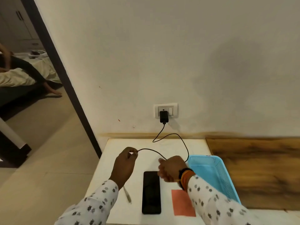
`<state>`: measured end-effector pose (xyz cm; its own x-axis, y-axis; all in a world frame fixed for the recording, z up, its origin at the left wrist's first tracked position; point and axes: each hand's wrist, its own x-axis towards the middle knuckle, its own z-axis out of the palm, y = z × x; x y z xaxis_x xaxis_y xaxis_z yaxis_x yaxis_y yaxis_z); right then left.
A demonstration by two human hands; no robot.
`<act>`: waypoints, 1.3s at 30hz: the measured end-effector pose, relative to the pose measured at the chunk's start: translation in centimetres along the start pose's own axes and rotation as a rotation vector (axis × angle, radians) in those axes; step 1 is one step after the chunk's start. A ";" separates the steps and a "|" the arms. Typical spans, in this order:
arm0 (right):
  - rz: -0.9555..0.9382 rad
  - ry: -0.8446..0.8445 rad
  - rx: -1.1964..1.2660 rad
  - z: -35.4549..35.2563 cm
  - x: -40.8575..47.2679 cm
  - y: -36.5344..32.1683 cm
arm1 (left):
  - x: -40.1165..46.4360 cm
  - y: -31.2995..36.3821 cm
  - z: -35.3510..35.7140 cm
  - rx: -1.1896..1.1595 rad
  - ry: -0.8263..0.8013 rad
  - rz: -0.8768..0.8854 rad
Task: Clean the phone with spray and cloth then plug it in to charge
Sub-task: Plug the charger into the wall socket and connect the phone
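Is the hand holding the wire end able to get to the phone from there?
Probably yes. The left hand pinches the cable end just left of the phone, which lies flat on the white table with nothing on top. The right hand hovers near its top edge.

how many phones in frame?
1. The phone lies screen-up on the white table, between both hands, left of the pink cloth. Basket contents partly hidden.
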<state>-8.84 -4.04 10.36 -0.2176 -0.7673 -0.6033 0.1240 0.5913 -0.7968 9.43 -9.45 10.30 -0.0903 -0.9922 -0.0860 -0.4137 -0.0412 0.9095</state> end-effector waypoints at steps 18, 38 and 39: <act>-0.648 0.028 0.024 2.7 -5.5 1.7 | -2.2 -6.5 4.4 0.276 0.021 -0.338; -0.650 0.167 0.559 0.1 -4.2 3.1 | -3.8 -7.8 9.6 0.424 -0.200 -0.512; -0.648 0.168 0.556 0.0 -4.2 3.0 | -3.7 -8.1 9.4 0.348 -0.200 -0.485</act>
<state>-7.54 0.95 10.52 -0.5439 -0.8379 -0.0470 0.3713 -0.1900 -0.9089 4.60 -4.35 -0.51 0.0277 -0.8273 -0.5611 -0.7175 -0.4073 0.5651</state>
